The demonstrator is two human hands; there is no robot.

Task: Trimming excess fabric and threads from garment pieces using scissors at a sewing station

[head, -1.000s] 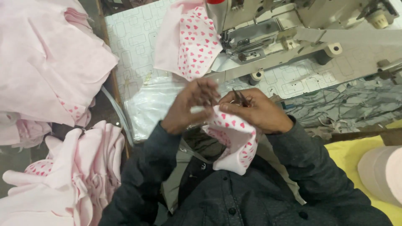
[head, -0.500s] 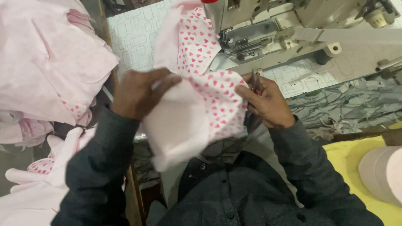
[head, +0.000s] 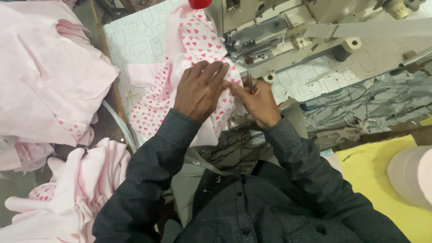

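Left hand (head: 200, 90) lies flat, fingers spread, pressing the heart-print cloth (head: 157, 105) down on the table (head: 135, 42) right by the sewing machine (head: 270, 31). Right hand (head: 256, 101) is pinched shut on small snips (head: 249, 81) at the cloth's edge. Pink garments (head: 49, 76) sit piled off to the left.

Piles of plain pink garments (head: 49, 85) are lying at the left, while a yellow cloth (head: 382, 175) and pale roll (head: 411, 175) are sitting at the right.
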